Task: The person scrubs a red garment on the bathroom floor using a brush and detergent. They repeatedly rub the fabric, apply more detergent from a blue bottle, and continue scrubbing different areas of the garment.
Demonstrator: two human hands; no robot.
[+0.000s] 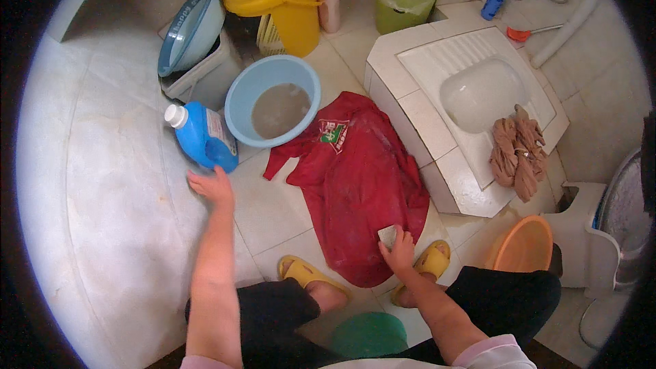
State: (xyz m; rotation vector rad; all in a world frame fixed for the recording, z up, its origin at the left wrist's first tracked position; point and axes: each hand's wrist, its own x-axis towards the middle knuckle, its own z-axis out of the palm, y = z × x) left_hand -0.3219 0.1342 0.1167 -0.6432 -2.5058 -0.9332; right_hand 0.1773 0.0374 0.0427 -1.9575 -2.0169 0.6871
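Observation:
A wet red garment (359, 189) with a printed badge lies spread on the tiled floor. My right hand (398, 253) grips a small pale block (388, 236), perhaps soap or a brush, over the garment's lower right part. My left hand (212, 187) is stretched out with fingers apart, close by the base of a blue plastic detergent jug (197, 138) with a white cap. Whether the fingertips touch the jug, I cannot tell. A light blue basin (230, 113) holding murky water stands between the jug and the garment's upper end.
A tiled step with a squat toilet (482, 92) rises at right, brown cloth (517, 154) draped on its edge. A yellow bucket (300, 25), green bin (400, 15) and stacked basin (192, 31) stand behind. An orange basin (523, 246) is at right; yellow slippers (297, 269) flank the garment.

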